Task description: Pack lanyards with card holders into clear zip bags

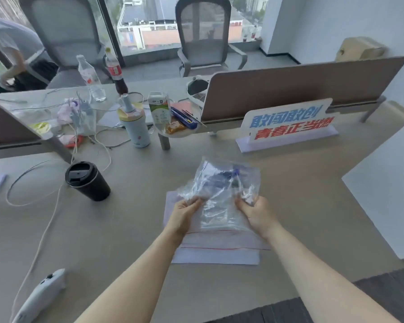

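Note:
A crumpled clear zip bag [219, 185] is held up over the desk's middle, with a blue lanyard and card holder [229, 177] showing blurred inside it. My left hand [184, 214] pinches the bag's near left edge. At the near right edge, my right hand [254, 214] grips the bag. Under both hands lies a flat stack of clear zip bags [219, 247] with red zip lines.
A black lidded cup [86, 180] stands to the left, with a white cable [44, 220] looping past it. A white handheld device [40, 297] lies at the near left. A slogan sign [287, 124], bottles, a carton and a desk divider [301, 87] stand behind.

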